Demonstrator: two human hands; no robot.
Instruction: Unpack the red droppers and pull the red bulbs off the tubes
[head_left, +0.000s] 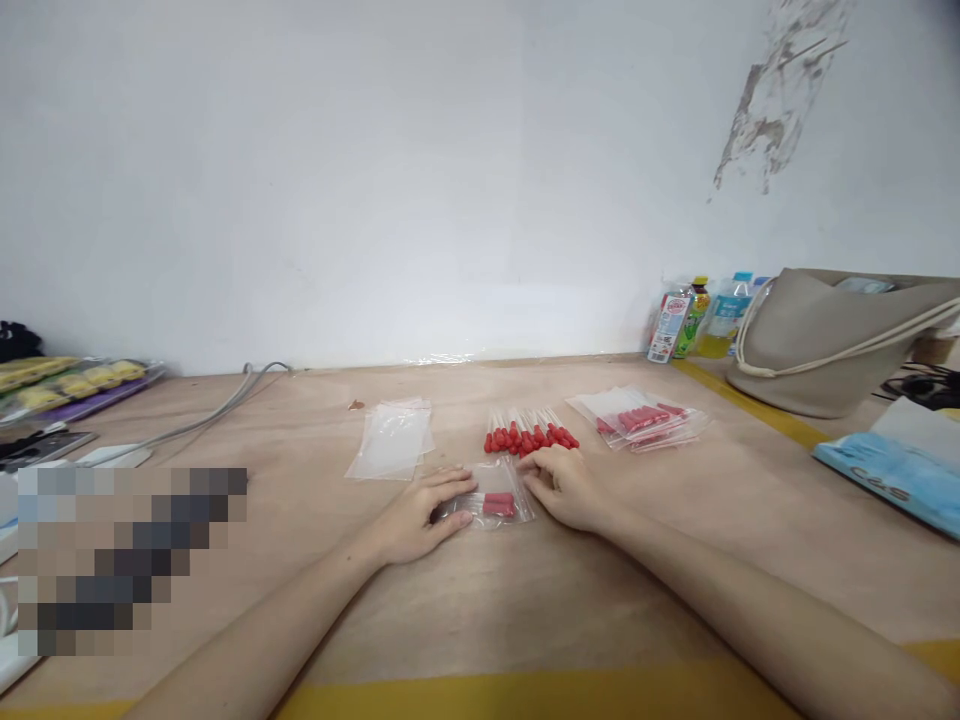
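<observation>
A small clear zip bag (480,478) lies flat on the table between my hands. Inside it are red-ended pieces (499,504) with clear stems pointing left. My left hand (427,512) rests at the bag's left end, fingers stretched out and thumb apart from them. At the bag's right edge, my right hand (562,487) has curled fingers, their tips on the plastic near the upper corner. Just beyond the bag lies a row of clear sticks with red tips (529,436). Flat white-looking bags (391,440) are stacked behind my left hand. Filled bags (641,418) with red pieces lie at the right.
A grey bag (832,340) with rope handles stands at the right, beside drink bottles (726,315) and a carton (669,325). Nearer is a blue tissue pack (885,480). Cables (202,410) and packaged yellow items (90,385) lie left. A wall closes off the back.
</observation>
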